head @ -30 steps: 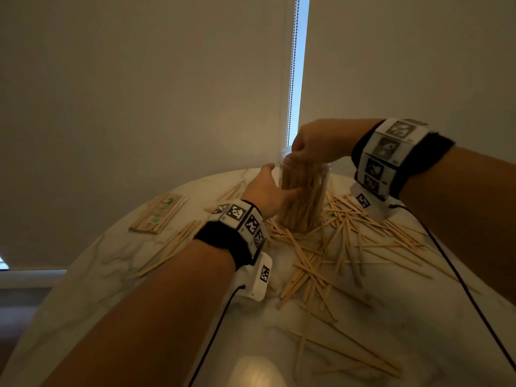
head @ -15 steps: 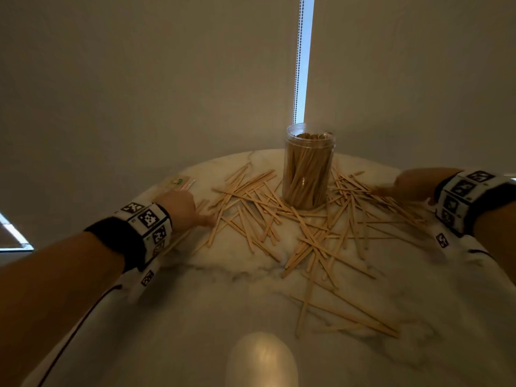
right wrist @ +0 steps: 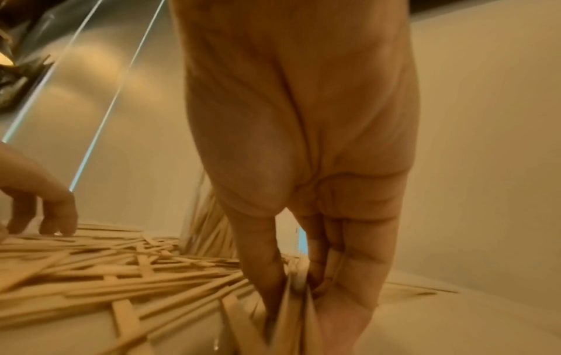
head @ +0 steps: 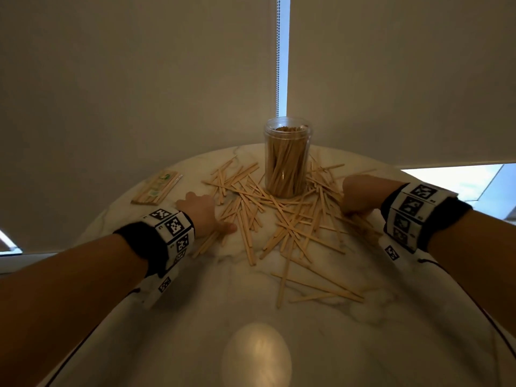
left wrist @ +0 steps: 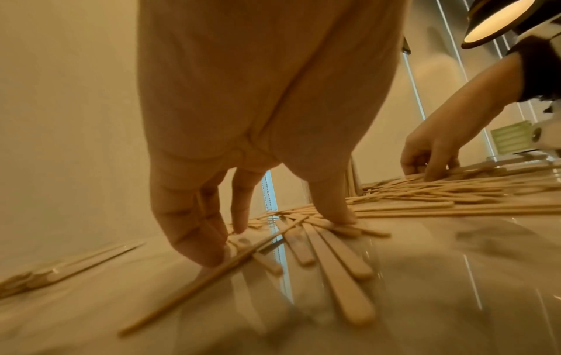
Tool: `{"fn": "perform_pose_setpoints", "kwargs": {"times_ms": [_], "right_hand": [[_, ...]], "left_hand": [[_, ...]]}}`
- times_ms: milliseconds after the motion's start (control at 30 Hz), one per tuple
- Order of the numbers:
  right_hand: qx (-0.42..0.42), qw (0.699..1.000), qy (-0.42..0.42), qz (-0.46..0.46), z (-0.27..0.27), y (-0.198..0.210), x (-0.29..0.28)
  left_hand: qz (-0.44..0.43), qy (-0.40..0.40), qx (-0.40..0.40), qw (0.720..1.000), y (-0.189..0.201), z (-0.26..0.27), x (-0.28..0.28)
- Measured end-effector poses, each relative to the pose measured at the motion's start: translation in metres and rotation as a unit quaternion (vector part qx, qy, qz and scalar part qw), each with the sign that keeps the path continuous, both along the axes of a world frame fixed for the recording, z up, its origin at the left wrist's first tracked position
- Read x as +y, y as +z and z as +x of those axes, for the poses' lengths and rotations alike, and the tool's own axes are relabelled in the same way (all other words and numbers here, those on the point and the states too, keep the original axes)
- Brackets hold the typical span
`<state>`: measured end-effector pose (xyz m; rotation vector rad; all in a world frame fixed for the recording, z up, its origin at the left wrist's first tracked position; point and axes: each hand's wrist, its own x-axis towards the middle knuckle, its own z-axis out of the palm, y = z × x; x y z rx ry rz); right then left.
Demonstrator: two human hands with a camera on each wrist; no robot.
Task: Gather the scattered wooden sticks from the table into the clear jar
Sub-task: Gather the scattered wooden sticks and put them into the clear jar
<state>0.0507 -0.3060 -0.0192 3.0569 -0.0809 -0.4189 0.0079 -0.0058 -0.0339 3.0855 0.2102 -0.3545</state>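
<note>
Right hand [right wrist: 306, 216] is pinching a bunch of wooden sticks [right wrist: 291, 319] off the table [head: 195, 317]; the clear jar [head: 288, 157] stands up-left of it. Left hand [head: 199, 212] presses spread fingertips on sticks, holding none.

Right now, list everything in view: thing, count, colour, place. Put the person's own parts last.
clear jar: one, transparent, upright at the table's far middle, well filled with sticks.
wooden sticks: many, pale tan, scattered flat around and in front of the jar.
stick pack: one, tan with a green label, far left of the table.
table: one, white marbled, round.
blinds: two, beige, behind the table.
bead chain: one, metal, hanging in the gap between the blinds.
left hand: fingertips pressing on sticks left of the jar.
right hand: gripping a bundle of sticks right of the jar.
</note>
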Motion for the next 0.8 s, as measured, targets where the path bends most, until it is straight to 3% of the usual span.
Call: {"fn": "perform_pose_setpoints", "kwargs": {"times_ms": [200, 467, 667, 800], "right_hand": [[0.034, 0.993, -0.055, 0.102, -0.023, 0.009, 0.005], [0.034, 0.941, -0.146, 0.303, -0.053, 0.018, -0.009], [0.031, 0.923, -0.14, 0.356, -0.08, 0.021, -0.014], [0.005, 0.915, -0.13, 0.383, -0.096, 0.026, -0.016]], "left_hand": [[-0.027, -0.028, -0.01, 0.999, 0.005, -0.009, -0.007], [0.012, -0.027, 0.026, 0.999, 0.018, -0.028, -0.025], [0.075, -0.062, 0.04, 0.994, 0.016, -0.045, -0.031], [0.06, -0.05, 0.041, 0.996, 0.011, -0.053, -0.026]]}}
